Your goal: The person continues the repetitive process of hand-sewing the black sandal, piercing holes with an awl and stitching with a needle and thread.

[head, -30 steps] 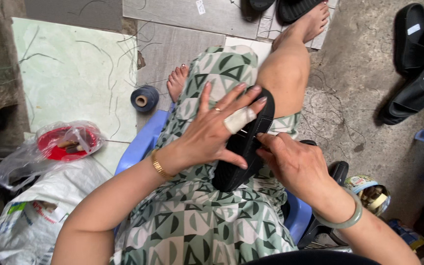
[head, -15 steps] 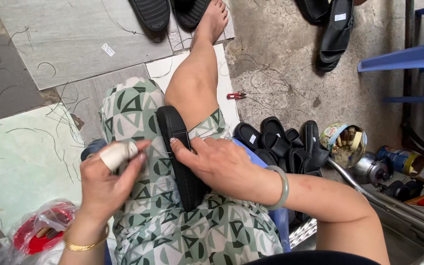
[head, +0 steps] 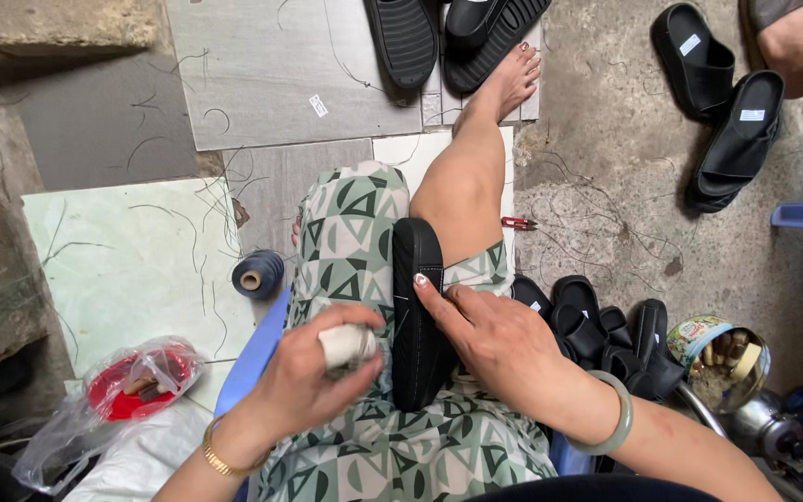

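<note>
A black sandal sole lies lengthwise on my lap, over green patterned trousers. My right hand rests flat on its right side, fingers spread, index fingertip on the sole's edge. My left hand hovers just left of the sole with its fingers curled; one finger is wrapped in white tape. Whether anything small is pinched in it is hidden. My bare right leg stretches ahead to the tiles.
A dark thread spool and red snips lie on the floor. Black sandals are piled at my right, more at the top and top right. An open tin and a red-filled plastic bag sit nearby.
My left hand has closed and moved in beside the sole. My right hand stays on the sole. The view has shifted slightly left and down.
</note>
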